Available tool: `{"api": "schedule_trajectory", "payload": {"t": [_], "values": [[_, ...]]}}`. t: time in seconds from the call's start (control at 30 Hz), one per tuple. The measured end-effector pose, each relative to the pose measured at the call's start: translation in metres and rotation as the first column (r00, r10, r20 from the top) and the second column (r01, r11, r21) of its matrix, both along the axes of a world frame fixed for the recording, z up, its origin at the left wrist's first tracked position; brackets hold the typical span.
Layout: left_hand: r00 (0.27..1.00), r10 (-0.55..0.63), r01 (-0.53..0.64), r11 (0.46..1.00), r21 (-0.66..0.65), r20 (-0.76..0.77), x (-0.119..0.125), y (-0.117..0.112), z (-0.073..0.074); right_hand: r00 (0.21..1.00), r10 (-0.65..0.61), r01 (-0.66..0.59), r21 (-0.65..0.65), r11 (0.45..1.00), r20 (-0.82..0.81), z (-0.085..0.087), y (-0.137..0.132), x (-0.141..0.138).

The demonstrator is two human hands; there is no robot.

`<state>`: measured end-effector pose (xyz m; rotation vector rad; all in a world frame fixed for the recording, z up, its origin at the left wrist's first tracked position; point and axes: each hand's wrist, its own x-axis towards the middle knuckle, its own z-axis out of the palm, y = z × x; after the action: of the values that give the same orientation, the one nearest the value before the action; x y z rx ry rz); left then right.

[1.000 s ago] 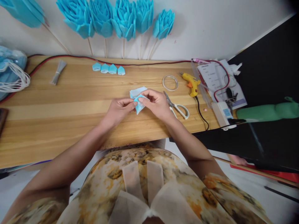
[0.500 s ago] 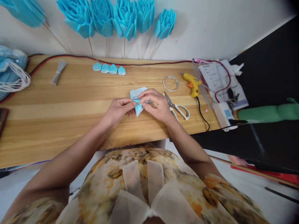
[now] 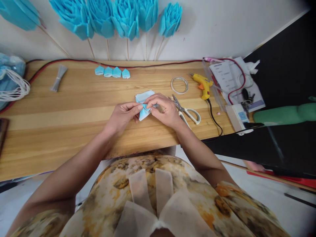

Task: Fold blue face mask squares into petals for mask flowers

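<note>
A small light blue fabric piece [image 3: 143,112] is held just above the wooden desk [image 3: 74,108] between both my hands. My left hand [image 3: 122,116] pinches its left edge with thumb and forefinger. My right hand [image 3: 163,110] is closed over its right side, fingers pressed on the fold. More of the same light blue pieces [image 3: 144,96] lie flat on the desk right behind the hands. Four small folded blue petals [image 3: 112,72] sit in a row near the desk's back edge.
Scissors [image 3: 187,112] lie just right of my right hand, then a tape ring [image 3: 179,85], a yellow glue gun [image 3: 202,85] and a power strip [image 3: 238,117]. Blue flowers on sticks [image 3: 128,19] lean on the wall. A red cable [image 3: 74,61] runs along the back; a wire bundle [image 3: 58,78] lies left.
My right-hand fingers have closed lower over the blue piece, pressing it toward my left hand. The view has shifted slightly; the hands stay at the same spot.
</note>
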<state>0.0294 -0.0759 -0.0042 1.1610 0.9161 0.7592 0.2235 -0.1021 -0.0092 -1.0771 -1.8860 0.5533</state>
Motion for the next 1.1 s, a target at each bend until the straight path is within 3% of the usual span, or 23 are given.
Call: {"api": "schedule_trajectory", "payload": {"t": [0.3, 0.4, 0.5, 0.67, 1.1], "values": [[0.999, 0.044, -0.043, 0.999, -0.032, 0.031, 0.0008, 0.0019, -0.0054, 0.999, 0.030, -0.030, -0.002, 1.000, -0.010, -0.0014, 0.0006, -0.0004], [0.998, 0.061, -0.061, 0.998, 0.006, 0.006, 0.0002, 0.0021, -0.0061, 0.992, 0.027, -0.042, -0.121, 0.992, -0.122, -0.0010, -0.0015, -0.0003], [0.996, 0.079, -0.076, 0.995, 0.058, -0.052, -0.0001, 0.0014, -0.0038, 0.973, -0.061, -0.008, -0.294, 0.956, -0.224, -0.0014, -0.0029, 0.0000], [0.992, 0.074, -0.062, 0.990, 0.123, -0.097, 0.0001, -0.0004, 0.0010, 0.978, -0.099, 0.016, -0.405, 0.914, -0.184, -0.0007, -0.0030, -0.0024], [0.995, 0.071, -0.061, 0.987, 0.146, -0.064, 0.0003, -0.0004, -0.0001, 0.991, -0.063, 0.016, -0.361, 0.932, -0.120, -0.0022, -0.0020, -0.0035]]}}
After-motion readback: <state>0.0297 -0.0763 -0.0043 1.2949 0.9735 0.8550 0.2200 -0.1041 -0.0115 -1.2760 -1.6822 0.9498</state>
